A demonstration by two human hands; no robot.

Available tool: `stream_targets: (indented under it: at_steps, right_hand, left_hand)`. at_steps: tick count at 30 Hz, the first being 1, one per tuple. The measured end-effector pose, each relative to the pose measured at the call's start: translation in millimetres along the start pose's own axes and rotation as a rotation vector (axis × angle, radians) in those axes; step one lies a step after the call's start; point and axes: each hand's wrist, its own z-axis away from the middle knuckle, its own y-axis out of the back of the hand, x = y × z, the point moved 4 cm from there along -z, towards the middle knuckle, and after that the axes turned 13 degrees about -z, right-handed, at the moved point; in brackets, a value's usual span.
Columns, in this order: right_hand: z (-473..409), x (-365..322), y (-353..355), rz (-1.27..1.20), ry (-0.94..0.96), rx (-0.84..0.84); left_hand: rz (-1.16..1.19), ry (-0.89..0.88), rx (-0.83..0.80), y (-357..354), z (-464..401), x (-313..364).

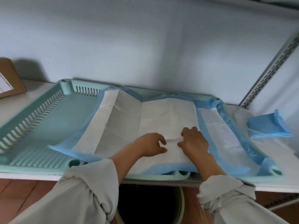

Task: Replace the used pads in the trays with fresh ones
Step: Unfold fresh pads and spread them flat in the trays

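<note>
— Where does the fresh pad [161, 120] sit?

— Half unfolded, white side up, across the middle and right of the green trays [53, 126] on the white shelf [267, 152]. Its blue edge rides up over the right rim, so it isn't bedded in yet.

— And the hands?

— Both are on its near middle. The left hand [150, 145] and right hand [195, 141] have curled fingers pinching a small ridge of the sheet between them, likely to pull a fold apart and spread it flat.

— Anything else nearby?

— A folded blue pad [267, 126] waits on the shelf to the right, probably for the next tray. A cardboard box [9, 78] stands at the far left; its label is too blurred to read. A dark bin [150, 204] sits below the shelf edge, perhaps for used pads.
</note>
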Motion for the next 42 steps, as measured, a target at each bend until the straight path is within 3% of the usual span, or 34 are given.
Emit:
stream_targets:
  at_steps: [5, 8, 12, 16, 21, 25, 27, 33, 36, 39, 42]
  right_hand:
    - [-2, 5, 16, -0.06, 0.02, 0.15]
    - [6, -1, 32, -0.084, 0.121, 0.328]
    - [13, 1, 45, -0.113, 0.139, 0.359]
    - [21, 0, 41, -0.047, 0.156, 0.237]
    - [35, -5, 51, 0.097, 0.165, 0.1]
    - [55, -10, 64, 0.04, 0.16, 0.006]
    - [68, -14, 61, 0.005, 0.125, -0.133]
    - [95, -27, 28, -0.161, -0.083, -0.66]
    - [98, -35, 14, -0.106, -0.098, -0.821]
    - [93, -46, 14, -0.062, -0.033, -0.83]
    - [73, -53, 24, -0.107, 0.056, -0.623]
  left_hand:
    - [0.113, 0.032, -0.022, 0, -1, 12]
    - [0.268, 0.014, -0.158, 3, 7, 28]
    - [0.169, -0.07, -0.199, 3, 24, 38]
    - [0.103, 0.041, -0.055, -2, 34, 30]
    - [0.452, 0.25, -0.035, 1, 53, 29]
    - [0.225, 0.292, 0.253, 20, 60, 23]
    - [0.173, 0.301, 0.327, 28, 65, 22]
    - [0.113, 0.339, 0.182, 43, 76, 4]
    - [0.043, 0.341, 0.094, 45, 83, -10]
    - [-0.001, 0.335, 0.036, 44, 87, -17]
    - [-0.073, 0.309, 0.028, 40, 82, -20]
